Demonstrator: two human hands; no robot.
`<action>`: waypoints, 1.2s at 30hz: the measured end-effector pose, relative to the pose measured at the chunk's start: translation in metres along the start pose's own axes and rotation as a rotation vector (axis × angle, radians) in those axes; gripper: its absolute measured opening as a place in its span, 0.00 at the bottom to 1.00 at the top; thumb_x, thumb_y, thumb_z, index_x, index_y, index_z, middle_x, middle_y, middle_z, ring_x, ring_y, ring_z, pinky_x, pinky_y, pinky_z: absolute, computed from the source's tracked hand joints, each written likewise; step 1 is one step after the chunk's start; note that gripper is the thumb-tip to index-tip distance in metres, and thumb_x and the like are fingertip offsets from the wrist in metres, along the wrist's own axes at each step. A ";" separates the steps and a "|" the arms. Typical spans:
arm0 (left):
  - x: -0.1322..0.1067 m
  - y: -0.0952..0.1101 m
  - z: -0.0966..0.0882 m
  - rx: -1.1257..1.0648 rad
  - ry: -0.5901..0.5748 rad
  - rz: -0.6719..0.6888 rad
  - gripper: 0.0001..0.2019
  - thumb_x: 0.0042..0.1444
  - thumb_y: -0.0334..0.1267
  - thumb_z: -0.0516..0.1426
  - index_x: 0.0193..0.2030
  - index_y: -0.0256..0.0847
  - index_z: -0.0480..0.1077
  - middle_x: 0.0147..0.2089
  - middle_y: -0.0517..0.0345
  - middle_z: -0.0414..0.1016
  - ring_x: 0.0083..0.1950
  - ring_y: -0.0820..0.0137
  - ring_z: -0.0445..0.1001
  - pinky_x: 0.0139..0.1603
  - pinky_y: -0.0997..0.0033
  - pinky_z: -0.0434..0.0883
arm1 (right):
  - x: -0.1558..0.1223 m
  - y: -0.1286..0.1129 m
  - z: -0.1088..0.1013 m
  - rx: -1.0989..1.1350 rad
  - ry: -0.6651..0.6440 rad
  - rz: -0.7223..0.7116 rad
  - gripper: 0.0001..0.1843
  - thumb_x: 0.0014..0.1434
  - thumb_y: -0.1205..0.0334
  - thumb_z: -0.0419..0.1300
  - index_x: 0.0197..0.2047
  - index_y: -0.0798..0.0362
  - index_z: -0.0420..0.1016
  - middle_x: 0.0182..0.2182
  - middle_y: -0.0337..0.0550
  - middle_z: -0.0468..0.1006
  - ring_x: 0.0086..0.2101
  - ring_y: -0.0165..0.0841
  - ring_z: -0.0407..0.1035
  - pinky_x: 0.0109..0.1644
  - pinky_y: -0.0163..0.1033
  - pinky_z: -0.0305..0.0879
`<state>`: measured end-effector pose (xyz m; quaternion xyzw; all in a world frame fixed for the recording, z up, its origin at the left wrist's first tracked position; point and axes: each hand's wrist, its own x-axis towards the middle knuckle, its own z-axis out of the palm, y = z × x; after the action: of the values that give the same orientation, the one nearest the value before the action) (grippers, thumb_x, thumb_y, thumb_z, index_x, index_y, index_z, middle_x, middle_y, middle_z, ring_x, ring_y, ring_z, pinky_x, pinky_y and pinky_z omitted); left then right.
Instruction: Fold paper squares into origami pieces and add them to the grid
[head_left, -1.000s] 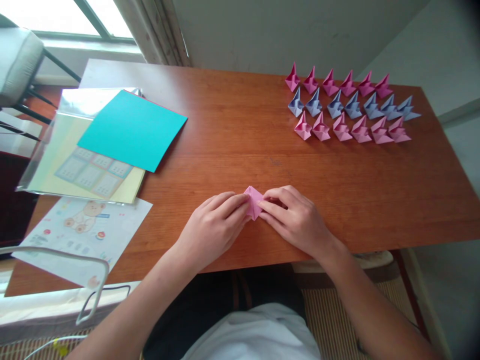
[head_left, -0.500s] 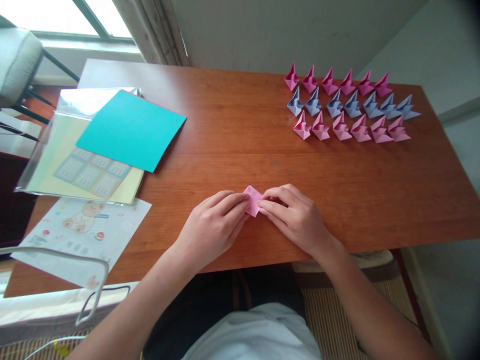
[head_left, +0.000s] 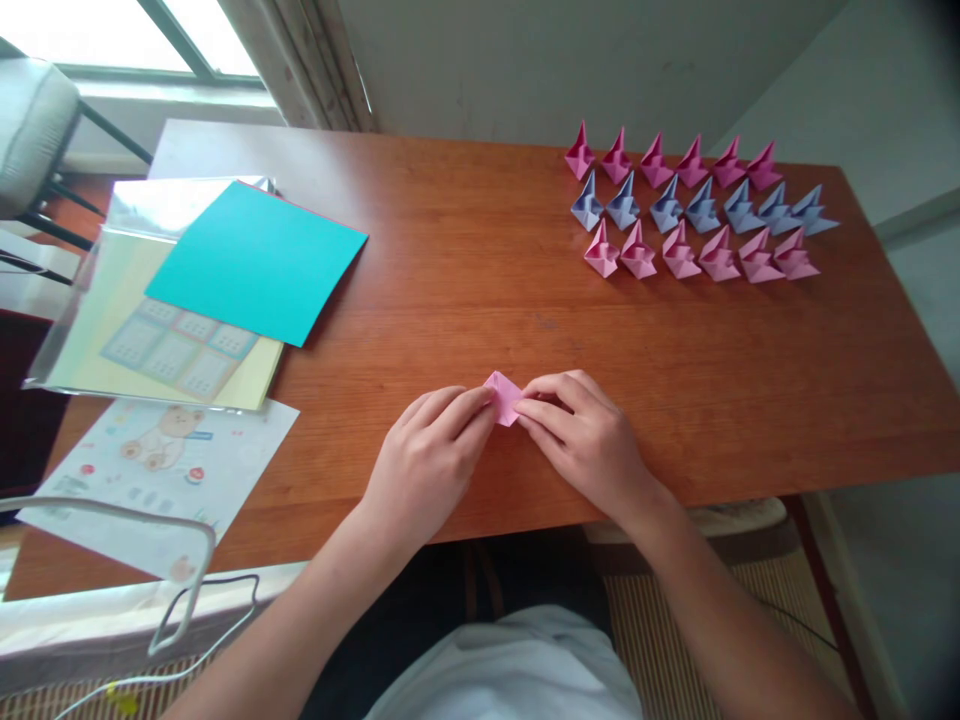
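Tabletop [head_left: 442,270]: pink paper [head_left: 505,396]; packet print [head_left: 178,346] illegible.

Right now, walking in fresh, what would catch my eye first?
Probably the three rows of folded paper figures on the table, far right: dark pink, blue and light pink. The turquoise sheet on the left stands out too. Near the front, left fingers and right fingers hold a small pink paper.
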<state>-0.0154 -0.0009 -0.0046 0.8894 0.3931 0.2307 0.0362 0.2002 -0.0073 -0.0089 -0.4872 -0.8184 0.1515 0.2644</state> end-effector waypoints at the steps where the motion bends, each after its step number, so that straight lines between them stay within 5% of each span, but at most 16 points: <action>1: 0.001 0.000 0.001 -0.024 0.000 -0.020 0.11 0.66 0.27 0.55 0.50 0.35 0.77 0.53 0.48 0.83 0.50 0.60 0.80 0.52 0.59 0.80 | 0.001 0.000 0.000 0.007 0.002 0.008 0.09 0.70 0.66 0.58 0.44 0.49 0.80 0.43 0.47 0.80 0.44 0.38 0.71 0.49 0.45 0.72; 9: 0.011 -0.003 -0.001 -0.204 0.052 -0.192 0.07 0.68 0.32 0.57 0.45 0.40 0.78 0.48 0.53 0.83 0.45 0.66 0.81 0.49 0.67 0.79 | 0.013 -0.001 0.001 0.061 -0.017 0.097 0.09 0.70 0.65 0.57 0.41 0.50 0.80 0.40 0.46 0.79 0.42 0.38 0.71 0.49 0.46 0.70; 21: 0.018 0.000 -0.001 -0.162 0.020 -0.341 0.08 0.67 0.34 0.56 0.44 0.42 0.78 0.46 0.56 0.84 0.42 0.68 0.81 0.40 0.72 0.74 | 0.023 -0.005 0.000 0.088 -0.031 0.225 0.07 0.68 0.66 0.60 0.40 0.50 0.80 0.37 0.45 0.80 0.41 0.38 0.73 0.48 0.45 0.70; 36: 0.022 0.001 -0.001 -0.148 0.016 -0.383 0.09 0.67 0.34 0.56 0.41 0.42 0.78 0.44 0.56 0.84 0.39 0.69 0.82 0.35 0.74 0.73 | 0.028 -0.005 0.000 0.110 -0.036 0.258 0.07 0.68 0.64 0.61 0.38 0.49 0.81 0.35 0.43 0.79 0.39 0.36 0.73 0.46 0.44 0.69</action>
<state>-0.0021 0.0144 0.0051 0.7914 0.5372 0.2550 0.1417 0.1857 0.0149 0.0017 -0.5703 -0.7440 0.2377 0.2543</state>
